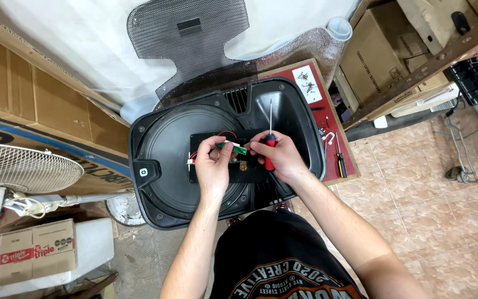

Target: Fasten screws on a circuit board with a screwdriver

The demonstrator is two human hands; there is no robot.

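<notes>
Both of my hands pinch a small green circuit board [238,148] from its two ends. My left hand [212,161] closes thumb and fingers on the left end, and some red wires [223,134] run from there. My right hand [277,156] takes the right end with its fingertips, and the same hand also has a red-handled screwdriver [270,145] tucked against the palm, its thin shaft pointing away from me.

I hold the board just above a black rectangular panel [217,173], which sits in the middle of a big black plastic speaker housing [156,160]. This housing lies flat, with a round recess around the panel and a vent grille at its far side.

Under the housing, on the right, I see a red-topped board [333,119] with another screwdriver [341,161] lying on it. Behind the housing lies a black mesh grille [195,39] on a white sheet [73,44]. At the left stand a white fan [20,166] and a cardboard box [37,249].
</notes>
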